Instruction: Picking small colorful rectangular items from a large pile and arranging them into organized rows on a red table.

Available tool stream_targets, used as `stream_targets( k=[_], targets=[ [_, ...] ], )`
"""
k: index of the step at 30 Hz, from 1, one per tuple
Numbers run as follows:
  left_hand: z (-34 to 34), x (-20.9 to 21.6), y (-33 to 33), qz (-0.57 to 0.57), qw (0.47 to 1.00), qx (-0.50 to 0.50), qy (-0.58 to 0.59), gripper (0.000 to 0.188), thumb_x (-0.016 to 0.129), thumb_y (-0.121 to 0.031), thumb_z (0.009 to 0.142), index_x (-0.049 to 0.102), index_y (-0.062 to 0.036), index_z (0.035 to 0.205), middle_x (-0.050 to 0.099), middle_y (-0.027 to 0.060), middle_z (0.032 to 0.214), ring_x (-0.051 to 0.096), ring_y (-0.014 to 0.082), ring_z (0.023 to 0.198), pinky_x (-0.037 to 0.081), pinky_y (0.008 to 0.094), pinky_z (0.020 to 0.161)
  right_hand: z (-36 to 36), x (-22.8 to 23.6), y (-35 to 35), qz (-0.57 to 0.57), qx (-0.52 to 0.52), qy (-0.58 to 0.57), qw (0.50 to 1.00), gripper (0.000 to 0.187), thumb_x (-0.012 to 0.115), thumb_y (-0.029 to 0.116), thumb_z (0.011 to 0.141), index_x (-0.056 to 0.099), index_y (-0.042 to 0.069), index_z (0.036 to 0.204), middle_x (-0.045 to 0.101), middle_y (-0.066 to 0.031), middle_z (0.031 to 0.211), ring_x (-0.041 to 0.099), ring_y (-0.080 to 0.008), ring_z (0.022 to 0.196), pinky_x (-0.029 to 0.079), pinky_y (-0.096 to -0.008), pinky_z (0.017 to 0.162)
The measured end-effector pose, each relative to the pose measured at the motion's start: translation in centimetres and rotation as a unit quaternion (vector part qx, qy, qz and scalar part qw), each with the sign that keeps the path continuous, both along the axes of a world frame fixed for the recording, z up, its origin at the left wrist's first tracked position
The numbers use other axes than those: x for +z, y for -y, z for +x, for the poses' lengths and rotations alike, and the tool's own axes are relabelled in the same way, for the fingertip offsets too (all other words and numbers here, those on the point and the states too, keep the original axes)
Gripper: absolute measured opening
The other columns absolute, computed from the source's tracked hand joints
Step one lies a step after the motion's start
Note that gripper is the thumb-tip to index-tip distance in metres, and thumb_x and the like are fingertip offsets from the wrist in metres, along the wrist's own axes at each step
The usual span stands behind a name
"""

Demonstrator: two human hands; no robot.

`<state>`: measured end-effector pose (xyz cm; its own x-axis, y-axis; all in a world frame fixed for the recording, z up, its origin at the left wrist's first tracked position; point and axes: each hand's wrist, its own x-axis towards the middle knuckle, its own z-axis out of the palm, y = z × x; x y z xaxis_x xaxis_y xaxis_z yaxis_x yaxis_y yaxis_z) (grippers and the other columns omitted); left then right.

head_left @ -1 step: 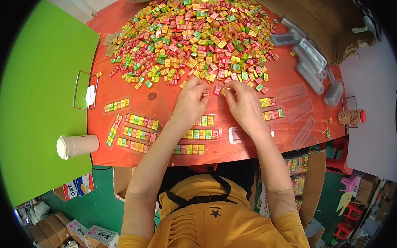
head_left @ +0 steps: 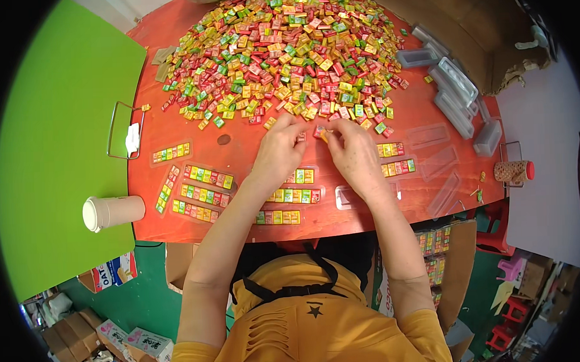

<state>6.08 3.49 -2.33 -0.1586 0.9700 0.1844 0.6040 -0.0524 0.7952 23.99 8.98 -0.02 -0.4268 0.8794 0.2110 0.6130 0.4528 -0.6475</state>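
A large heap of small wrapped candies [head_left: 279, 54] in red, yellow, green and orange covers the far half of the red table [head_left: 237, 144]. My left hand [head_left: 280, 148] is at the heap's near edge, fingers curled in a pinch, with a red wrapped candy [head_left: 301, 136] at the fingertips. Close by on the right, my right hand [head_left: 355, 152] pinches a yellow-orange wrapped candy [head_left: 327, 136]; a red candy [head_left: 319, 131] touches its fingertips. Beneath my forearms lie filled clear trays [head_left: 294, 196] of candies in rows, partly hidden. An unfilled clear tray [head_left: 347, 198] is under my right wrist.
More filled trays [head_left: 204, 195] lie at left, and others [head_left: 398, 168] at right beside flat clear plastic pieces [head_left: 439, 161]. Stacked clear trays [head_left: 454, 83] stand far right near a cardboard box [head_left: 470, 34]. A white cup [head_left: 115, 213] and a red-lidded jar [head_left: 513, 170] flank the table.
My right hand has shifted slightly left, with its candy closer to the red one. My left hand stays almost in place.
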Motion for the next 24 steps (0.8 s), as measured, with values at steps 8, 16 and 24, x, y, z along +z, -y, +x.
stream_targets(
  k=[8, 16, 24],
  targets=[
    [-0.9, 0.2, 1.2, -0.049, 0.999, -0.019, 0.0, 0.035, 0.075, -0.002, 0.084, 0.075, -0.0038, 0.118, 0.061, 0.017, 0.105, 0.067, 0.0368, 0.097, 0.056, 0.0462, 0.085, -2.3, -0.2, 2.0, -0.006, -0.002, -0.002, 1.0, 0.015, 0.07, 0.014, 0.097, 0.072, 0.002, 0.106, 0.074, -0.0188, 0.099, 0.07, -0.0394, 0.093, 0.056, -0.0487, 0.082],
    [0.4, 0.0, 1.6, -0.019, 0.998, 0.014, -0.065, 0.032, 0.081, -0.006, 0.084, 0.074, 0.0025, 0.114, 0.061, 0.0156, 0.107, 0.067, 0.0351, 0.096, 0.057, 0.0449, 0.085, -1.2, -0.5, -0.2, 0.079, 0.022, 0.061, 0.995, 0.021, 0.07, 0.01, 0.096, 0.073, 0.0, 0.114, 0.067, -0.0169, 0.102, 0.068, -0.0375, 0.095, 0.055, -0.0469, 0.086],
    [-0.9, 1.2, 1.9, -0.101, 0.987, 0.008, -0.127, 0.022, 0.076, -0.005, 0.087, 0.074, 0.0026, 0.107, 0.061, 0.0191, 0.11, 0.068, 0.0397, 0.099, 0.056, 0.0489, 0.088, -0.8, 0.3, 0.5, 0.121, 0.073, 0.119, 0.983, 0.028, 0.072, 0.009, 0.094, 0.073, 0.0, 0.12, 0.064, -0.0172, 0.108, 0.065, -0.0368, 0.103, 0.054, -0.0466, 0.092]
  ],
)
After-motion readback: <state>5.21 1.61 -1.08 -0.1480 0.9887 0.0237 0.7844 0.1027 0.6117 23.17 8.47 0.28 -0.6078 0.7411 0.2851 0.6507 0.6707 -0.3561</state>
